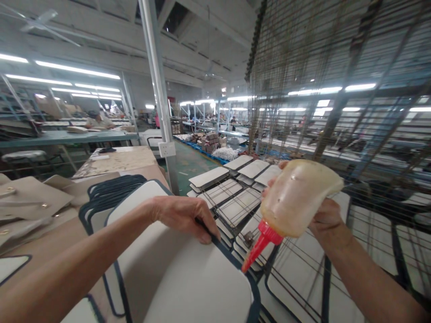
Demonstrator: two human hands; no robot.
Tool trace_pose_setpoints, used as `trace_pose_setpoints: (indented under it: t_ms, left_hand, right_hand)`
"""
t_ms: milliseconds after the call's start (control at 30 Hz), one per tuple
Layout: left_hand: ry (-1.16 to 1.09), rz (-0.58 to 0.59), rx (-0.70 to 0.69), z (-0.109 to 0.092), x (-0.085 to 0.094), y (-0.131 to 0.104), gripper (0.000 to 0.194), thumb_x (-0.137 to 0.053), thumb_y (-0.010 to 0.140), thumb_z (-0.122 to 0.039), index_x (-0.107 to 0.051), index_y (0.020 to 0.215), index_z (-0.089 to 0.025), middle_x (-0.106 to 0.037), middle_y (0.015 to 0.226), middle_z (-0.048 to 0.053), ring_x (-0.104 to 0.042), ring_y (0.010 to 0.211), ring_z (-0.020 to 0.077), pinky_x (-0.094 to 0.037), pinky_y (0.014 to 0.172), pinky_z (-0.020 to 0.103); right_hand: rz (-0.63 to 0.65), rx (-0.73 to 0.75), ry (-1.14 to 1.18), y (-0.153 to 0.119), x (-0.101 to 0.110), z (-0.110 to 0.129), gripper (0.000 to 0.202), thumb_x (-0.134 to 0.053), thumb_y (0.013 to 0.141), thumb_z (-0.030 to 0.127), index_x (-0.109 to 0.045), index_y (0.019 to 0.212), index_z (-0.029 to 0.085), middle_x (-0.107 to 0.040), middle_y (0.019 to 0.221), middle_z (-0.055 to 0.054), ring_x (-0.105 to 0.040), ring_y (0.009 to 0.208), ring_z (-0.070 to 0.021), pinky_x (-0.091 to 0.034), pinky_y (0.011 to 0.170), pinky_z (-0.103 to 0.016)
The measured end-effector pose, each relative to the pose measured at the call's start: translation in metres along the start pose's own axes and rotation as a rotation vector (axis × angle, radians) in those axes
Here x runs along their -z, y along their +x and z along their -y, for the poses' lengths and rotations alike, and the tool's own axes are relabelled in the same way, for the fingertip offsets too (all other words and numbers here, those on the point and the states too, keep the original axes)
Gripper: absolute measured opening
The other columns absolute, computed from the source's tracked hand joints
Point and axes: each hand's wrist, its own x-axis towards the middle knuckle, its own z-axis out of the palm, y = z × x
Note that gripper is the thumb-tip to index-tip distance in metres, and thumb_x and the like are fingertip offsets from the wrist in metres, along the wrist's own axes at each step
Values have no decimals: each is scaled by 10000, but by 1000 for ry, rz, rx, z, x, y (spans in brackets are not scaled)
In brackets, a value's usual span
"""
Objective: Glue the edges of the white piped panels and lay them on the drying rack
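Observation:
My left hand (pixel 185 217) pinches the dark edging of a large cream panel (pixel 188 278), which stands tilted in front of me. In my right hand (pixel 325 215) is a squeeze bottle (pixel 298 197), yellowish and translucent, held tipped with its red nozzle (pixel 257 246) pointing down to the left. The nozzle tip is at the panel's dark right edge; whether it touches cannot be made out. Most of my right fingers are hidden behind the bottle. Behind the panel on the left, a stack of similar dark-edged panels (pixel 114 193) leans together.
Wire racks (pixel 232 197) at centre and right carry several cream panels, and raised wire shelves (pixel 303 80) hang above them. Beige pieces with metal eyelets (pixel 40 206) lie at left. A metal post (pixel 158 89) with a socket stands ahead. Another person (pixel 97 120) sits at a far table.

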Motion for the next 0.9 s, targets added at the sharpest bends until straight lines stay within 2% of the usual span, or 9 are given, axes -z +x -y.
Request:
trace_pose_setpoints:
  t_ms: [133, 300, 400, 567, 667, 800, 900]
  left_hand:
    - [-28, -5, 14, -1, 0, -2, 310, -601, 823, -243, -702, 1079, -99, -725, 995, 103, -661, 855, 206, -490, 734, 201]
    - [-32, -17, 2, 2, 3, -7, 345, -592, 828, -298, -700, 1085, -95, -722, 1007, 106, -658, 875, 224, -486, 750, 211]
    - [-25, -33, 0, 5, 6, -10, 335, -572, 838, -273, -697, 1093, -95, -718, 1023, 104, -647, 923, 245, -480, 797, 238]
    - [8, -125, -11, 14, 10, -17, 317, -563, 831, -227, -703, 1090, -109, -727, 963, 105, -639, 874, 255, -477, 749, 257]
    - [-8, -181, -14, 22, 10, -23, 278, -561, 831, -259, -739, 999, -126, -724, 850, 90, -626, 791, 241, -469, 713, 263]
    - [-64, -301, -34, 28, 9, -30, 266, -619, 784, -346, -759, 856, -131, -674, 692, 65, -593, 669, 210, -462, 663, 259]
    - [-82, -350, -36, 32, 7, -34, 299, -619, 778, -390, -754, 825, -127, -655, 671, 58, -575, 663, 200, -450, 645, 247]
  right_hand:
    - [-19, 11, -24, 1, 0, -3, 565, -791, 570, 266, -607, 1103, 234, -697, 941, -84, -662, 869, -283, -502, 761, -480]
    - [-126, 45, -31, -3, -2, -4, 592, -791, 545, 341, -609, 1096, 225, -694, 889, -74, -670, 787, -263, -512, 701, -446]
    - [-206, 56, -65, -6, -7, -2, 605, -799, 517, 308, -612, 1087, 231, -693, 882, -66, -666, 804, -250, -502, 726, -422]
    - [-383, 90, -180, -16, -7, -3, 690, -819, 456, 300, -605, 1109, 242, -686, 914, -73, -655, 838, -278, -498, 759, -449]
    - [-414, 140, -195, -20, 1, -7, 703, -826, 459, 313, -599, 1123, 279, -687, 931, -74, -649, 869, -305, -504, 775, -479]
    - [-446, 180, -170, -22, 7, -14, 587, -822, 506, 336, -628, 1060, 310, -695, 958, -77, -637, 941, -335, -461, 886, -532]
    - [-445, 179, -202, -26, 8, -18, 548, -821, 535, 339, -636, 1050, 305, -695, 979, -85, -635, 957, -336, -447, 920, -536]
